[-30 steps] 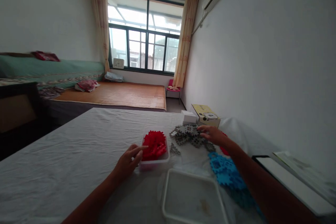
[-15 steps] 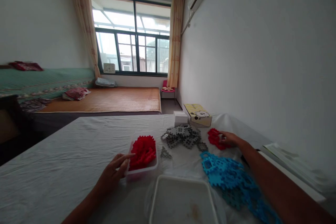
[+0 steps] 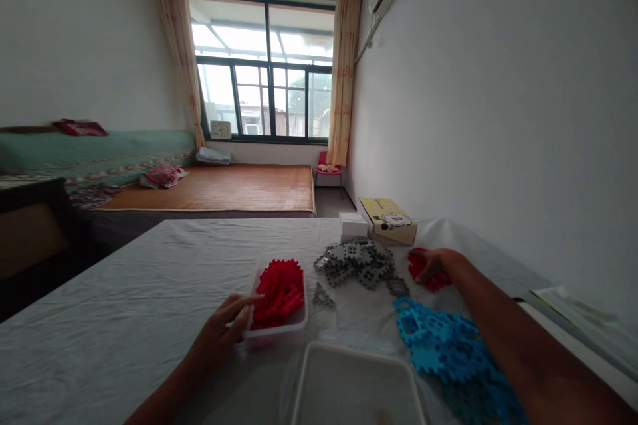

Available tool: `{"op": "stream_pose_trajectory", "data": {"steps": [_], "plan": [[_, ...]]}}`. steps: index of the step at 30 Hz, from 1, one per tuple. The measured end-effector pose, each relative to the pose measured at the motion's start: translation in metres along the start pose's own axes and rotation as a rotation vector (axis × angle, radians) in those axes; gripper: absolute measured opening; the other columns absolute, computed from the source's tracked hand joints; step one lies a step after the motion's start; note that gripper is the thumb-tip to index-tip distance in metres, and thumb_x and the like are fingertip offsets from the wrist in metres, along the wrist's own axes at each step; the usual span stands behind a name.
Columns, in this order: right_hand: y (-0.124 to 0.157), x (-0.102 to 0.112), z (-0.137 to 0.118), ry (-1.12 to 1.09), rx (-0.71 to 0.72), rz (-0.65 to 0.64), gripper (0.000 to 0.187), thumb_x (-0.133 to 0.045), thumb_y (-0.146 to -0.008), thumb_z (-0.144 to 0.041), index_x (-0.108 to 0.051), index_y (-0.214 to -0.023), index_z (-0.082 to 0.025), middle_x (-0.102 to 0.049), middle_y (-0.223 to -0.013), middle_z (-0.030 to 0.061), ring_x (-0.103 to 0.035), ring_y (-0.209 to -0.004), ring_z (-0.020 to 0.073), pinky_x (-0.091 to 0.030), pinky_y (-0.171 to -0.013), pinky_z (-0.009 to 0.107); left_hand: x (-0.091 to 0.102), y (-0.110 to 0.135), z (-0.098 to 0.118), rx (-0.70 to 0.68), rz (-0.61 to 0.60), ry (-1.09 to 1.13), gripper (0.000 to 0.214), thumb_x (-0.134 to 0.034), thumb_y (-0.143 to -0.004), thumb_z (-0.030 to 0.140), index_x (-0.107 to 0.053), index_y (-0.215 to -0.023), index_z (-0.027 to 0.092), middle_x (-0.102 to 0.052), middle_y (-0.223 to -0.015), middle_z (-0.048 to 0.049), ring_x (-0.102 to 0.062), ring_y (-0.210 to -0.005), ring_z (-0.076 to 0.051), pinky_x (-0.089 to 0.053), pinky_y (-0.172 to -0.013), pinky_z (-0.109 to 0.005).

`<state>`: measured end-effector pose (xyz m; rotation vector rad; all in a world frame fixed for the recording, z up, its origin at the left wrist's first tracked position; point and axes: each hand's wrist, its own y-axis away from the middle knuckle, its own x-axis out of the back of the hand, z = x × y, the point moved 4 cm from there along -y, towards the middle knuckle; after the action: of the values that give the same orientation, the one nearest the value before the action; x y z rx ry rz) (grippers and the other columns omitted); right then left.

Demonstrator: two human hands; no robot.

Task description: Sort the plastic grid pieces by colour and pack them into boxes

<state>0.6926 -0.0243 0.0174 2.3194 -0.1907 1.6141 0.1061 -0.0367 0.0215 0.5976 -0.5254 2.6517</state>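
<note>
My left hand (image 3: 222, 330) rests on the near left rim of a clear plastic tub (image 3: 277, 329) heaped with red interlocking pieces (image 3: 279, 289); its fingers lie flat against the tub. My right hand (image 3: 434, 263) reaches to a small pile of red pieces (image 3: 417, 264) at the far right, fingers curled over them. Between the hands lies a heap of grey pieces (image 3: 357, 261), with one grey triangle (image 3: 321, 296) apart. Blue pieces (image 3: 438, 343) spread under my right forearm.
An empty clear tub (image 3: 349, 385) stands at the near edge. A white box (image 3: 353, 224) and a yellow cartoon-printed box (image 3: 389, 219) stand at the table's far end. The white wall runs along the right; books (image 3: 573, 315) lie at the right edge. A bed is beyond.
My right hand left the grey heap and moved right to the red pile, where it now curls over the pieces. The left hand has stayed on the red tub.
</note>
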Motion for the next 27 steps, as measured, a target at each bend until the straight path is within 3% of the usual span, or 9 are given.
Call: {"op": "stream_pose_trajectory", "data": {"steps": [3, 9, 16, 20, 27], "plan": [[0.002, -0.003, 0.001, 0.011, -0.002, -0.103, 0.094, -0.084, -0.029, -0.042, -0.058, -0.117, -0.026, -0.058, -0.118, 0.0169, -0.062, -0.093, 0.036, -0.05, -0.07, 0.045, 0.0, 0.0, 0.0, -0.001, -0.001, 0.007, 0.039, -0.04, -0.089, 0.047, -0.063, -0.112, 0.026, -0.047, -0.088, -0.0032, -0.053, -0.07, -0.015, -0.055, -0.049, -0.022], [0.028, -0.009, 0.007, 0.001, 0.034, -0.119, 0.087, -0.08, -0.04, -0.045, -0.054, -0.122, -0.026, -0.056, -0.118, 0.0166, -0.062, -0.087, 0.0324, -0.05, -0.066, 0.041, 0.0, -0.001, 0.0, -0.016, -0.005, 0.018, 0.037, -0.041, -0.089, 0.045, -0.063, -0.113, 0.027, -0.047, -0.084, -0.0021, -0.053, -0.066, -0.013, -0.053, -0.048, -0.021], [0.049, -0.006, 0.01, 0.04, 0.143, 0.04, 0.092, -0.075, -0.046, -0.047, -0.046, -0.127, -0.015, -0.056, -0.119, 0.0163, -0.056, -0.104, 0.0306, -0.044, -0.088, 0.037, -0.001, 0.0, 0.003, -0.001, -0.005, 0.054, 0.039, -0.042, -0.088, 0.047, -0.064, -0.112, 0.025, -0.048, -0.085, -0.0023, -0.052, -0.066, -0.013, -0.052, -0.048, -0.022], [0.057, -0.006, 0.012, 0.065, 0.143, 0.077, 0.084, -0.068, -0.055, -0.04, -0.041, -0.13, -0.012, -0.054, -0.122, 0.018, -0.055, -0.106, 0.029, -0.043, -0.089, 0.035, -0.001, 0.0, 0.006, 0.002, 0.001, 0.045, 0.04, -0.042, -0.087, 0.047, -0.064, -0.111, 0.024, -0.047, -0.085, -0.0025, -0.052, -0.066, -0.013, -0.052, -0.048, -0.021], [0.068, -0.017, 0.01, 0.127, 0.162, 0.176, 0.079, -0.057, -0.058, -0.026, -0.035, -0.132, -0.007, -0.045, -0.133, 0.0203, -0.046, -0.12, 0.0279, -0.035, -0.099, 0.033, -0.001, -0.001, 0.004, -0.029, -0.013, 0.02, 0.039, -0.04, -0.088, 0.045, -0.063, -0.111, 0.023, -0.046, -0.084, -0.0017, -0.052, -0.064, -0.012, -0.05, -0.047, -0.02]]}}
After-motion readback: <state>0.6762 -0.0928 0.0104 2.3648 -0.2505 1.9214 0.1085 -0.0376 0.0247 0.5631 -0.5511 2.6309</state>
